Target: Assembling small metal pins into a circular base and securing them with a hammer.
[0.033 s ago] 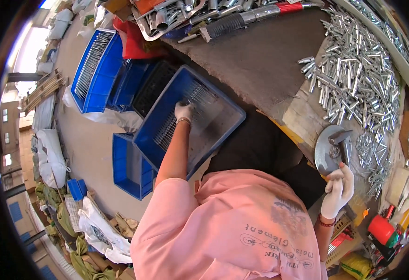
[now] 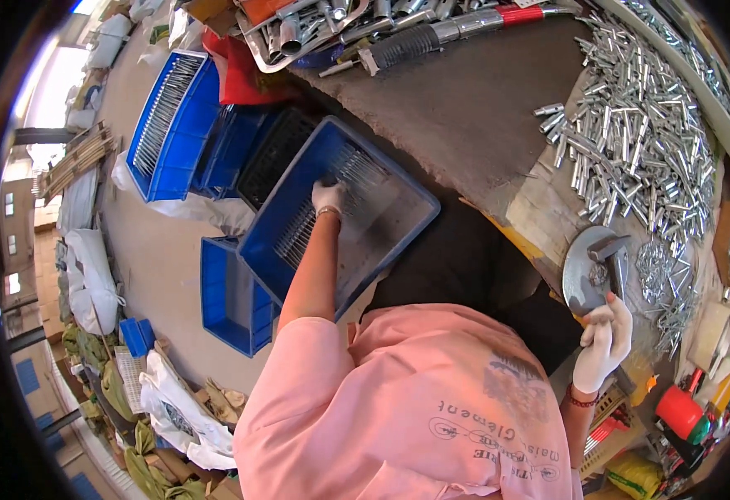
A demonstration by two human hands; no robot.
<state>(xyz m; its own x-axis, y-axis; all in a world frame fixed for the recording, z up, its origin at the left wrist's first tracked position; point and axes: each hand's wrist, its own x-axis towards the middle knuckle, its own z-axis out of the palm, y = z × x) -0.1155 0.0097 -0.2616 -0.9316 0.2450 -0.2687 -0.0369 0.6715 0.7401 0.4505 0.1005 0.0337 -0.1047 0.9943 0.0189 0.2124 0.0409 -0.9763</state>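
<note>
My left hand (image 2: 327,197), in a white glove, reaches into a large blue bin (image 2: 387,247). Its fingers are curled in among thin metal rods (image 2: 296,237) lying side by side in a row; the fingertips are hidden, so what they grip does not show. At the bench edge is my right hand (image 2: 605,343), gloved too. Its index finger stretches toward a round metal dish (image 2: 579,265) and the other fingers bend loosely, with nothing visible held. A dark metal piece (image 2: 610,247) stands on the dish.
Shiny metal tubes (image 2: 631,133) are heaped on the bench beyond the dish. A hand tool with a black grip (image 2: 406,48) lies at the bench's far end. Blue crates (image 2: 183,163) with more rods stand left of the bin. A red container (image 2: 679,408) sits at lower right.
</note>
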